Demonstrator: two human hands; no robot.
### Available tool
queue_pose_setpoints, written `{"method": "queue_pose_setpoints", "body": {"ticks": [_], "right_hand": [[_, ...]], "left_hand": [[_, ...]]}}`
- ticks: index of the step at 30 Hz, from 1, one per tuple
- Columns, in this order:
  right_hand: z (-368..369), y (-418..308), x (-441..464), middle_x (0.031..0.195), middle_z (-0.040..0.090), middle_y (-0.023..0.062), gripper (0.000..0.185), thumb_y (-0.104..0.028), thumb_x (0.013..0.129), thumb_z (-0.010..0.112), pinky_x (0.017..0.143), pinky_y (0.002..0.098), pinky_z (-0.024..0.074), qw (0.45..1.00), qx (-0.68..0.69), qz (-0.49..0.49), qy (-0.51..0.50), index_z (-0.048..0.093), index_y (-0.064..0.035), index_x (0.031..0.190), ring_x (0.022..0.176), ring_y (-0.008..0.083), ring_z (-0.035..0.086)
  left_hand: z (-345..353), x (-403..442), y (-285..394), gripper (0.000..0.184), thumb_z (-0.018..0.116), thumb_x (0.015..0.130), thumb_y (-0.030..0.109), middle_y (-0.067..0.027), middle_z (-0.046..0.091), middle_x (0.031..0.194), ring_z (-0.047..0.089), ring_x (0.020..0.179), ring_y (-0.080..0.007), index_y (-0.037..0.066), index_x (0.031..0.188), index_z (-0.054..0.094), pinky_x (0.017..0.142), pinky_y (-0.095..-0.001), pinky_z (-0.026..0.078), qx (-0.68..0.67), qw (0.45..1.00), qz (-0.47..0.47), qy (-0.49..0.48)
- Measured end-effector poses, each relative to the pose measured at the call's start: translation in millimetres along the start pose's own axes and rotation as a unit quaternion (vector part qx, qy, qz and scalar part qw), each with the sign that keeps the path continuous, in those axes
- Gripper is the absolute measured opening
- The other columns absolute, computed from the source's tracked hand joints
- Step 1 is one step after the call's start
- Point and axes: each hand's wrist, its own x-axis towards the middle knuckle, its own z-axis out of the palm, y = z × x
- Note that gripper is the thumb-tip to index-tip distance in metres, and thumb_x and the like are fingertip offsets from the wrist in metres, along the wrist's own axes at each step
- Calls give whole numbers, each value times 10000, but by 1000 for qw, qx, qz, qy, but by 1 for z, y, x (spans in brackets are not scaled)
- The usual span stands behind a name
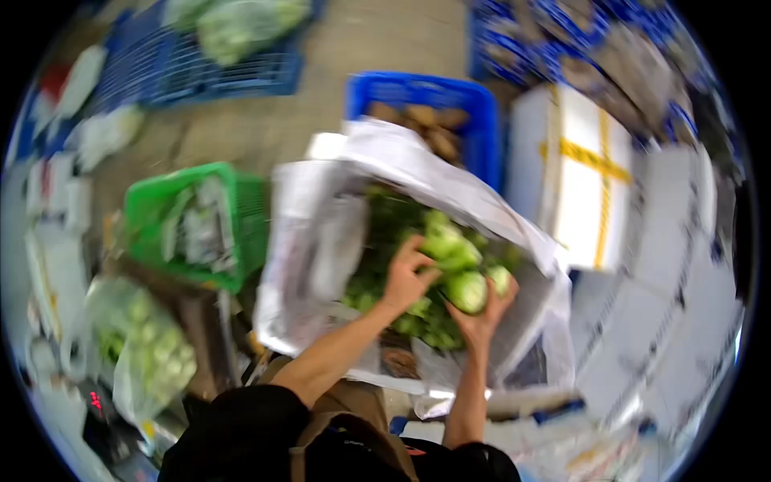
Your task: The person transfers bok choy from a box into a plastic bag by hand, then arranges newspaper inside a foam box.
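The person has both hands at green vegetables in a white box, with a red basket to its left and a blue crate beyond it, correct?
Not quite: the basket is green, not red, as the head view shows. The left hand and right hand are at green vegetables in the white box, with the blue crate beyond.

Single head view, facing forward and steeply down through a wide, round field. Left hand [408, 277] and right hand [482, 316] sit near, mid-view; floor [385, 36] lies farther off.
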Motion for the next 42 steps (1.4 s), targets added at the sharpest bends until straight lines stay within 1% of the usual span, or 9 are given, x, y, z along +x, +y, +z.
{"method": "queue_pose_setpoints", "body": {"ticks": [6,9,19,27,35,37,38,39,42], "right_hand": [[-30,-84,4,1463,266,200,850,-304,562,856,1084,504,235,984,93,-130,-80,477,-74,1288,1347,386,258],[-17,-162,31,1469,263,213,911,-484,606,792,1056,524,283,950,189,-221,-113,436,-51,1323,1331,392,299],[90,-579,-41,1430,316,235,918,-454,532,808,1062,449,297,651,349,-539,-406,472,-8,1261,1298,369,359],[306,-781,-257,1165,589,125,821,-77,581,825,908,317,442,517,175,-234,-805,470,5,1316,1035,229,574],[419,-882,-321,1097,630,180,695,-215,668,812,849,333,501,528,39,-200,-824,511,-1,1256,970,252,621],[453,-882,-330,1154,588,221,767,-346,681,791,904,392,463,595,9,-386,-705,471,-40,1308,1064,302,576],[475,-878,-338,1183,567,241,806,-411,688,780,931,422,445,615,-6,-473,-631,452,-60,1334,1111,327,554],[516,-847,-353,1337,417,295,901,-602,690,696,1012,556,310,680,-106,-550,-473,385,-141,1398,1268,421,386],[538,-818,-361,1437,252,310,899,-667,736,605,1017,663,179,727,-41,-444,-523,316,-189,1440,1324,488,239]], "left_hand": [[-110,-18,78,201,770,686,74,-199,462,1328,440,1251,-334,19,815,626,1030,-379,347,-62,995,80,22],[-191,-33,140,192,747,714,30,-178,423,1360,431,1260,-320,22,828,593,1029,-364,333,-96,987,104,70],[-495,-256,245,235,762,722,110,-230,469,1329,462,1240,-308,19,889,623,1043,-349,330,0,828,110,550],[-701,-389,101,289,667,817,22,-165,646,976,649,807,-236,-69,1070,559,702,-355,548,-405,616,-39,674],[-850,-379,-11,336,657,798,24,-144,653,1005,638,882,-232,-45,1114,565,765,-363,519,-346,614,16,710],[-876,-364,-59,373,673,787,61,-142,658,1020,633,920,-244,-27,1133,567,817,-376,498,-226,646,62,726],[-880,-364,-71,389,685,786,135,-185,650,1065,644,910,-321,-9,1133,586,815,-384,496,-33,638,-156,753],[-884,-363,-75,407,691,775,144,-206,635,1084,627,944,-346,-7,1137,582,840,-399,485,-3,642,-204,739],[-896,-361,-76,447,683,773,202,-254,608,1110,582,1035,-393,5,1158,570,899,-434,453,68,674,-331,657]]}}
